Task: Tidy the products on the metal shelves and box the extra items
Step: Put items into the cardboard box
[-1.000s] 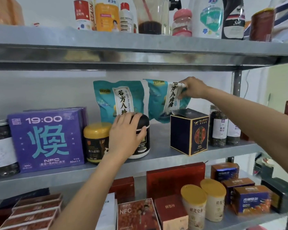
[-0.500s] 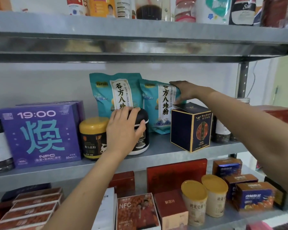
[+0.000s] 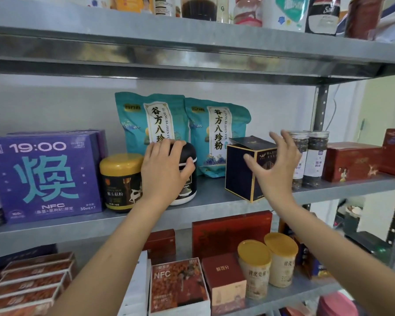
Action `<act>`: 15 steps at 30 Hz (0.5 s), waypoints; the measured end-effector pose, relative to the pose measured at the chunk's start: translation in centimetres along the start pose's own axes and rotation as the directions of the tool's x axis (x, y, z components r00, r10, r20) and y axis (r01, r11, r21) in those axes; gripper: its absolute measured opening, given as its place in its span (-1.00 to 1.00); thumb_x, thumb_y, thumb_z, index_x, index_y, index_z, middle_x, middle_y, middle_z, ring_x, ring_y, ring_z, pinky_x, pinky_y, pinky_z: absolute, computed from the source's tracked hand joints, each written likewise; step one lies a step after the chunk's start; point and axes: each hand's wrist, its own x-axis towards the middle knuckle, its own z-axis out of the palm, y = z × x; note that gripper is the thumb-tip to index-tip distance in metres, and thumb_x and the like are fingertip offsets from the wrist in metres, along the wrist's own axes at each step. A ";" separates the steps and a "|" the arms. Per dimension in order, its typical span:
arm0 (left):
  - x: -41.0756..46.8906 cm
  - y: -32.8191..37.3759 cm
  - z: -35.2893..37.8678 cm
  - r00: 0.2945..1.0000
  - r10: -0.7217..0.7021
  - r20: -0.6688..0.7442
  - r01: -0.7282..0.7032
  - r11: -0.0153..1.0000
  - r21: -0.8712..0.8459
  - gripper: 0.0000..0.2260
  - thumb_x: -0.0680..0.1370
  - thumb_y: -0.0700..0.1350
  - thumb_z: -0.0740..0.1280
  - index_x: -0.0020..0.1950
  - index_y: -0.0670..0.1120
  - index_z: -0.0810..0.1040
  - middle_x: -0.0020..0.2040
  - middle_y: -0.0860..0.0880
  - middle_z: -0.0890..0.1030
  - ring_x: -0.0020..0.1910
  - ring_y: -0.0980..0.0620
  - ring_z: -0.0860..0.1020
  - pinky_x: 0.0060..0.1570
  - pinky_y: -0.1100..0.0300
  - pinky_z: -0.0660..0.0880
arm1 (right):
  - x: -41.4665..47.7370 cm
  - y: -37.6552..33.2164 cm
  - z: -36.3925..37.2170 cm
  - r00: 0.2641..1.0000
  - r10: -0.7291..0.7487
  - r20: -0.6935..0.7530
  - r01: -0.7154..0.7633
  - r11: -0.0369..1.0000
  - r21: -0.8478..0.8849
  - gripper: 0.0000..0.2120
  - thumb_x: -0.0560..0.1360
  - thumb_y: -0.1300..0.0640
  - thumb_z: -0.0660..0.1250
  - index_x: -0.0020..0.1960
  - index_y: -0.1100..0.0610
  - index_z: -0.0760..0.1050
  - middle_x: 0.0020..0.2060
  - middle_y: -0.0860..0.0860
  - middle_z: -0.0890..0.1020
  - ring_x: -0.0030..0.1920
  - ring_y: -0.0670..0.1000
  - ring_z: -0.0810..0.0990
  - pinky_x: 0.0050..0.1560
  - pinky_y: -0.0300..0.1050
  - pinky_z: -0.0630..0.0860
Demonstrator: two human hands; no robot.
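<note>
On the middle metal shelf [image 3: 214,201] two teal pouches [image 3: 217,133] stand upright side by side against the back wall. My left hand [image 3: 163,169] grips a black jar [image 3: 187,156] next to a yellow-lidded jar [image 3: 119,181]. Spread wide, the fingers of my right hand [image 3: 276,165] hover in front of a dark blue box [image 3: 240,172] and hold nothing. I cannot tell whether they touch the box.
A purple box [image 3: 41,176] stands at the left. Two glass jars [image 3: 310,156] and red boxes [image 3: 351,160] stand at the right. The lower shelf holds red boxes [image 3: 230,231], two yellow-lidded cups [image 3: 267,263] and NFC packs [image 3: 178,286]. Bottles line the top shelf [image 3: 192,35].
My right hand has let go of the right teal pouch and come down in front of the dark blue box. The pouch now stands upright. My left hand stays on the black jar.
</note>
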 end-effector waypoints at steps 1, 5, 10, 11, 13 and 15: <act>0.0 0.0 0.0 1.000 -0.005 -0.001 0.005 1.000 -0.005 -0.69 0.53 -0.02 0.31 0.19 -0.16 0.56 0.05 -0.16 0.57 0.05 -0.20 0.52 0.22 -0.10 0.40 | -0.8 0.5 0.4 0.995 0.100 0.018 -0.100 0.995 0.006 -0.23 0.39 -0.06 0.52 0.48 0.03 0.23 0.48 0.02 0.19 0.46 -0.06 0.08 0.45 -0.11 0.06; -0.1 -0.1 0.0 1.000 0.010 -0.003 -0.010 1.000 -0.013 -0.68 0.55 -0.01 0.31 0.22 -0.15 0.54 0.08 -0.16 0.56 0.08 -0.19 0.50 0.25 -0.10 0.38 | -2.0 1.5 1.6 0.951 0.309 0.024 -0.310 0.948 0.066 0.08 0.25 -0.02 0.62 0.55 0.02 0.03 0.47 0.04 0.25 0.47 0.09 0.16 0.46 0.07 0.18; 0.0 -0.3 -0.2 0.998 0.016 0.066 -0.014 1.000 -0.024 -0.63 0.58 0.03 0.24 0.32 -0.12 0.48 0.19 -0.15 0.53 0.22 -0.18 0.45 0.42 -0.10 0.24 | -1.8 1.9 0.6 0.929 0.348 0.127 -0.370 0.890 0.267 0.02 0.24 0.07 0.64 0.52 0.00 0.11 0.38 -0.08 0.37 0.38 -0.05 0.37 0.43 0.06 0.34; 0.0 -0.3 -0.2 0.996 0.020 0.081 -0.017 0.999 -0.034 -0.61 0.59 0.05 0.23 0.35 -0.11 0.47 0.23 -0.14 0.52 0.27 -0.17 0.42 0.46 -0.09 0.18 | -2.1 1.9 -0.1 0.920 0.349 0.180 -0.391 0.862 0.324 0.01 0.24 0.08 0.64 0.52 -0.04 0.13 0.37 -0.11 0.37 0.37 -0.07 0.37 0.41 0.05 0.36; 0.0 -0.5 -0.5 0.993 0.026 0.111 -0.019 0.998 -0.063 -0.58 0.60 0.07 0.22 0.40 -0.09 0.43 0.33 -0.13 0.48 0.40 -0.14 0.33 0.52 -0.06 0.04 | -2.9 1.8 -1.9 0.897 0.337 0.285 -0.435 0.789 0.434 -0.01 0.22 0.06 0.63 0.51 -0.08 0.18 0.40 -0.09 0.39 0.38 -0.05 0.40 0.35 0.04 0.44; 0.2 -0.4 -0.9 0.990 0.020 0.137 -0.007 0.996 -0.092 -0.53 0.62 0.12 0.19 0.47 -0.07 0.36 0.48 -0.10 0.35 0.54 -0.09 0.13 0.53 0.01 -0.14 | -4.1 1.7 -3.7 0.892 0.259 0.369 -0.435 0.709 0.554 -0.15 0.27 0.13 0.60 0.48 -0.03 0.31 0.33 0.01 0.52 0.31 0.02 0.51 0.21 0.02 0.54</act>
